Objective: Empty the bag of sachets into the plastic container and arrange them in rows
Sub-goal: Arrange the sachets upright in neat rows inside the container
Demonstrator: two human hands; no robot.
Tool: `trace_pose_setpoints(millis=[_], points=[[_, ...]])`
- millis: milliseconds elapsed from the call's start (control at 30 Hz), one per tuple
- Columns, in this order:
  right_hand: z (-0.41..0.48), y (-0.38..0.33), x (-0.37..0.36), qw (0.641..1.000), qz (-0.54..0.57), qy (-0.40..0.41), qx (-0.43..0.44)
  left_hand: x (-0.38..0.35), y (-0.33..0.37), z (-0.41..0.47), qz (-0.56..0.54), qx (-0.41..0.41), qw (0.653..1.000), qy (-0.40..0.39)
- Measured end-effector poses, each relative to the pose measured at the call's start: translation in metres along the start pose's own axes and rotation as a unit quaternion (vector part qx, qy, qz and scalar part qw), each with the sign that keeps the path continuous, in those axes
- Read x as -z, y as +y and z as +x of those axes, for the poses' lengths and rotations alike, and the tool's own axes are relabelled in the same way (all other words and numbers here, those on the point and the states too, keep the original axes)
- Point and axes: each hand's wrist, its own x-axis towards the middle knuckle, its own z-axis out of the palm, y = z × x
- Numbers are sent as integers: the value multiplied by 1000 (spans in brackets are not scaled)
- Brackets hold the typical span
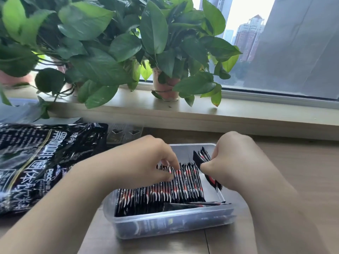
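Sachets (165, 191) — wood tbl (293, 162), plants (102, 52) by window (244, 19)

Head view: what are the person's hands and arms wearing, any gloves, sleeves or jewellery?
The left hand and right hand are bare: no gloves, rings, watch or bracelet show. The left forearm and right forearm are uncovered up to the frame's edge, so no sleeve is in view.

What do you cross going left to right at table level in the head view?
Black bag → left hand, pinching the sachet row → sachet bundle → right hand, gripping that bundle. Plastic container spans under both hands, so left out.
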Motion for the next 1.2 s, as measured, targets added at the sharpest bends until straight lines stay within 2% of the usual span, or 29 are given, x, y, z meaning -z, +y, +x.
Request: trace_pose_setpoints(millis=[200, 300, 567, 733, 1000, 1200], points=[[8, 2, -13, 998, -65, 21, -11, -5, -9, -1, 39, 9, 998, -53], [10, 2, -19, 996, -86, 1, 1, -6, -11, 0, 45, 4, 997, -60], [12, 8, -24, 986, -130, -83, 60, -12, -19, 0, 34, -25, 998, -38], [10, 10, -22, 978, -143, -104, 113, -18, -25, 2, 47, -38, 998, -9], [18, 21, -20, 975, -74, -177, 114, -21, -25, 1, 50, -48, 998, 4], [19, 16, -24, 980, -45, -173, 82, -20, -24, 1, 57, -48, 997, -1]])
